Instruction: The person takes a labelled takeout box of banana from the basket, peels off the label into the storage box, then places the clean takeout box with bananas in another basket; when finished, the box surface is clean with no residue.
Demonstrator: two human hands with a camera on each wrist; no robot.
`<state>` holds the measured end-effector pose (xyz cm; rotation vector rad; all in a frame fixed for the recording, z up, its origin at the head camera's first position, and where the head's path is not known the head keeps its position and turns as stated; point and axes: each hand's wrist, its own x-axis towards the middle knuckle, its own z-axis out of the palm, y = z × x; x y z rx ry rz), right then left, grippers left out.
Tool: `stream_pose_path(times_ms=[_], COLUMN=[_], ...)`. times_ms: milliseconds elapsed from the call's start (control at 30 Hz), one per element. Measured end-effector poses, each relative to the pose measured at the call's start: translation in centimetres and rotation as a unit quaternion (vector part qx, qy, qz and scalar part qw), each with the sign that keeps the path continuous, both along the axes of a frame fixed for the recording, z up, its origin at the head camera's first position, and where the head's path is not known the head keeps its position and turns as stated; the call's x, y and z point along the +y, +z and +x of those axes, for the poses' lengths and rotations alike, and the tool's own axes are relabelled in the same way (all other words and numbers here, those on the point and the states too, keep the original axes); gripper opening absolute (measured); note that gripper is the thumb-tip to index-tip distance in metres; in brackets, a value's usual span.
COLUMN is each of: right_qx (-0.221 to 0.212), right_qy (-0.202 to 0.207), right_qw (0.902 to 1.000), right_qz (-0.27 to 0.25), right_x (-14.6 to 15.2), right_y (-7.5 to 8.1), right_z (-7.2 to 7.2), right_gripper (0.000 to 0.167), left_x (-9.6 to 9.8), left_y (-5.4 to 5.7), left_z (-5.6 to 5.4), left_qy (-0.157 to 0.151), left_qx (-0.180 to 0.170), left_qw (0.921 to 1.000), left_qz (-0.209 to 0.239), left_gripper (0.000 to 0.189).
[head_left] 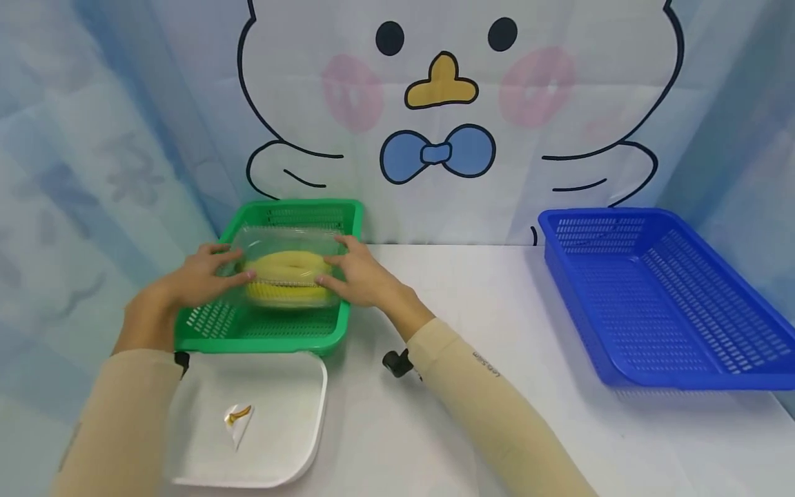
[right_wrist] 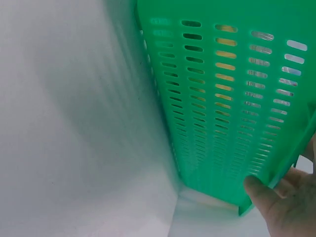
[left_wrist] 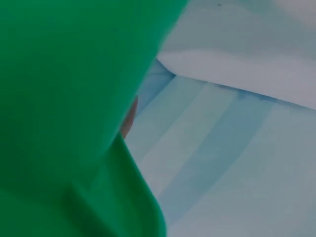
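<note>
A clear plastic container (head_left: 287, 239) with yellow bananas (head_left: 288, 264) inside is in the green basket (head_left: 261, 344). My left hand (head_left: 201, 276) grips its left end, the thumb over the top edge. At the opposite end, my right hand (head_left: 363, 275) holds the container with thumb and fingers spread along the side. Basket plastic (left_wrist: 74, 89) blocks most of the left wrist view, leaving only a sliver of finger. In the right wrist view, the right hand (right_wrist: 294, 210) shows beyond the slotted basket wall (right_wrist: 212, 10), and yellow glimpses through the slots.
A white tray (head_left: 279, 435) sits in front of the green basket, with a small banana-picture piece (head_left: 237, 421) in it. To the right stands a blue basket (head_left: 621, 338) on the white table (head_left: 459, 290). A patterned curtain (head_left: 81, 207) surrounds the table.
</note>
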<state>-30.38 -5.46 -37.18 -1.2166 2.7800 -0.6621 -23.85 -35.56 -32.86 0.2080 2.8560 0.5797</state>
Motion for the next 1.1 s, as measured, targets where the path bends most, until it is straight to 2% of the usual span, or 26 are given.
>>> stream_pose_path(times_ms=[167, 300, 400, 600, 767, 933, 1033, 1100], right_qx=[0.004, 0.010, 0.003, -0.023, -0.034, -0.043, -0.052, -0.059], right_qy=[-0.017, -0.018, -0.011, 0.003, -0.006, -0.017, -0.016, -0.001], right_qw=[0.9998, 0.9998, 0.9999, 0.9997, 0.9990, 0.9985, 0.9985, 0.9981], right_qz=[0.008, 0.007, 0.010, 0.010, 0.029, 0.031, 0.006, -0.016], right_x=[-0.2, 0.0, 0.2, 0.0, -0.2, 0.0, 0.3, 0.5], right_y=[0.6, 0.8, 0.6, -0.1, 0.4, 0.7, 0.7, 0.8], right_z=[0.5, 0.5, 0.4, 0.5, 0.5, 0.1, -0.4, -0.6], right_gripper=[0.062, 0.063, 0.063, 0.063, 0.064, 0.065, 0.065, 0.064], left_x=[-0.2, -0.1, 0.2, 0.4, 0.2, 0.4, 0.5, 0.4], left_y=[0.2, 0.4, 0.2, -0.6, -1.0, -0.7, -0.2, 0.3], left_z=[0.1, -0.2, -0.1, 0.8, 0.9, 0.3, -0.1, -0.2], left_qy=[0.002, 0.026, 0.039, 0.052, 0.055, 0.039, 0.011, -0.002], left_qx=[0.007, -0.006, -0.014, -0.015, -0.009, -0.012, -0.013, -0.018], left_qw=[0.9982, 0.9959, 0.9958, 0.9959, 0.9953, 0.9964, 0.9980, 0.9989], left_qz=[-0.059, -0.087, -0.082, -0.073, -0.079, -0.074, -0.061, -0.043], left_gripper=[0.081, 0.086, 0.087, 0.088, 0.088, 0.086, 0.083, 0.080])
